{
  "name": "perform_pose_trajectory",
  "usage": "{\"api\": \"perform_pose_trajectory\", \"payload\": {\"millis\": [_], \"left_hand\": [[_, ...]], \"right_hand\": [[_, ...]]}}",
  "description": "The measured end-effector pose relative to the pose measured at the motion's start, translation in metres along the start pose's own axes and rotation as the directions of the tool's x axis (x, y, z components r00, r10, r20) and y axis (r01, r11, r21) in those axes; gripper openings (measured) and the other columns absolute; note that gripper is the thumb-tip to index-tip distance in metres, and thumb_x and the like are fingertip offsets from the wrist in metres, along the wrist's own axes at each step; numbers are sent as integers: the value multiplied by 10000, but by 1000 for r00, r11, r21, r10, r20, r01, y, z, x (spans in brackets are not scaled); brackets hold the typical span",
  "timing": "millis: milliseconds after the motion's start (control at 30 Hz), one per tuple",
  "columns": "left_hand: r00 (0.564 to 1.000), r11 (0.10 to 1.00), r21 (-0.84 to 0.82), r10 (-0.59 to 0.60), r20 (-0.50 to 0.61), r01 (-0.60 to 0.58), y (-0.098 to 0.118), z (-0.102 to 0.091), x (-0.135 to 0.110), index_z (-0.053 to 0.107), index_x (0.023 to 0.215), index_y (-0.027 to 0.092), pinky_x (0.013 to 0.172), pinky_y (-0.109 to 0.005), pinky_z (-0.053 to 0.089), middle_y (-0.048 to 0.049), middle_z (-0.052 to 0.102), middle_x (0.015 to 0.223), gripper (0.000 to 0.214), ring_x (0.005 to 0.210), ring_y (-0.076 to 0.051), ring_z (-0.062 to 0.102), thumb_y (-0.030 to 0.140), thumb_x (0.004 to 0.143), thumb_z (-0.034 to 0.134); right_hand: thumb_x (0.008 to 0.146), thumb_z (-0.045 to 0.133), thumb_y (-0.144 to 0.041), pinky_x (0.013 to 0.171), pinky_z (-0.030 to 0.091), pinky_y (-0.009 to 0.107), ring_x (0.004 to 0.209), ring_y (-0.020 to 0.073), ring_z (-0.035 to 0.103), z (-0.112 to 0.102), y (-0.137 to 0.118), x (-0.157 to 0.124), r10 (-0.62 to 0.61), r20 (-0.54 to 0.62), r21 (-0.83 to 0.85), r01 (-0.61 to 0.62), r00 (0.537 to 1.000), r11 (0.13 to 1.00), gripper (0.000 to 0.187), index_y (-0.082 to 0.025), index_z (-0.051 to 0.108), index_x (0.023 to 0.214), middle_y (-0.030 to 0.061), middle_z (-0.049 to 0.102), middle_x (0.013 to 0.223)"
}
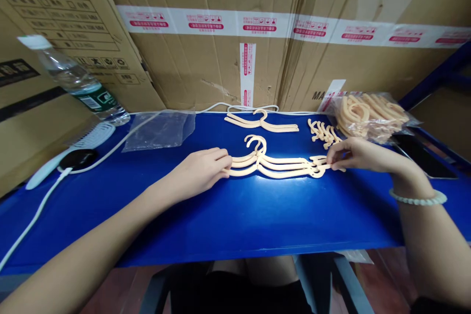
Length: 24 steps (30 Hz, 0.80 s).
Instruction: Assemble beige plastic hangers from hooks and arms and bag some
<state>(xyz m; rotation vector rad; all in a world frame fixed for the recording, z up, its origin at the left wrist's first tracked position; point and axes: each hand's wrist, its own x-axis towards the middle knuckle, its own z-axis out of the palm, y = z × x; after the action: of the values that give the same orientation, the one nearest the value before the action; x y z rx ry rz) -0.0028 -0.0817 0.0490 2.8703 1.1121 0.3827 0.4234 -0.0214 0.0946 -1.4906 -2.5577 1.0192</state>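
A stack of small peach plastic hangers (pixel 275 162) lies flat on the blue table (pixel 235 216), hooks pointing away from me. My left hand (pixel 200 169) rests on the table with its fingers curled against the stack's left ends. At the right ends my right hand (pixel 355 153) pinches the stack or a small clip there; I cannot tell which. A bead bracelet circles my right wrist. Another hanger or two (pixel 262 123) lies further back. Several small peach clips (pixel 324 132) lie loose behind my right hand.
A clear bag of more hangers (pixel 371 115) sits at the back right beside a dark phone (pixel 423 157). An empty clear bag (pixel 160 130), a water bottle (pixel 79 83), a white fan (pixel 66 154) with its cable and a black puck lie left. Cardboard boxes (pixel 221 34) wall the back.
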Motion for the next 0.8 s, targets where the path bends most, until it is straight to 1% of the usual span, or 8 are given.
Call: {"api": "perform_pose_trajectory", "payload": {"millis": [67,167,267,400,500,600,733,800], "left_hand": [[1000,999,33,-5,-18,6,0,3,0,524,828,190,682,-297,432,-39,586,875,177,791,-190,550,178,999,479],[999,997,64,-28,-39,31,-2,8,0,529,826,190,666,-284,445,-42,591,900,186,783,-180,561,165,995,457],[997,994,90,-55,-57,60,-6,13,0,549,848,193,667,-281,455,-46,602,931,186,804,-180,578,180,1003,448],[990,985,142,-78,-114,94,-10,20,2,569,883,190,683,-299,468,-62,619,958,186,854,-204,593,211,1018,443],[981,985,126,-100,-165,121,-12,24,4,589,900,190,718,-316,479,-70,637,971,188,883,-215,600,225,1021,449],[975,987,103,-102,-197,125,-13,26,6,608,922,185,748,-335,489,-76,652,982,184,897,-222,601,231,1018,458],[970,990,80,-92,-224,113,-12,25,6,625,967,181,794,-368,499,-87,663,1007,150,947,-247,590,238,998,490],[967,991,77,-87,-238,108,-11,24,7,635,988,182,813,-387,502,-97,668,1031,131,983,-265,581,238,981,516]], "right_hand": [[783,716,-457,603,510,302,616,194,666,3,0,2,9,4,-22,-9,1000,1000,254,-206,752,793,29,720,680],[765,719,-427,601,503,297,615,198,676,6,-2,4,14,-39,-54,-16,999,998,218,-212,758,776,25,722,667],[753,712,-402,595,488,288,612,192,668,7,-2,7,8,-104,-94,-18,995,995,194,-212,752,755,24,720,660],[734,699,-378,619,482,285,662,195,670,10,2,14,-19,-236,-160,-19,972,987,179,-203,728,751,37,736,728],[732,682,-360,623,473,288,656,193,655,12,5,18,-42,-313,-194,-21,949,981,159,-202,706,739,40,728,725],[745,660,-351,612,463,289,632,186,632,13,7,21,-54,-374,-220,-32,926,975,150,-205,688,730,40,719,716],[761,650,-357,611,468,296,641,193,629,13,10,21,-74,-384,-226,-17,920,974,157,-205,688,747,50,715,722],[752,668,-369,620,476,304,655,201,631,13,10,20,-91,-405,-223,-2,910,975,177,-201,697,800,58,717,745]]}}
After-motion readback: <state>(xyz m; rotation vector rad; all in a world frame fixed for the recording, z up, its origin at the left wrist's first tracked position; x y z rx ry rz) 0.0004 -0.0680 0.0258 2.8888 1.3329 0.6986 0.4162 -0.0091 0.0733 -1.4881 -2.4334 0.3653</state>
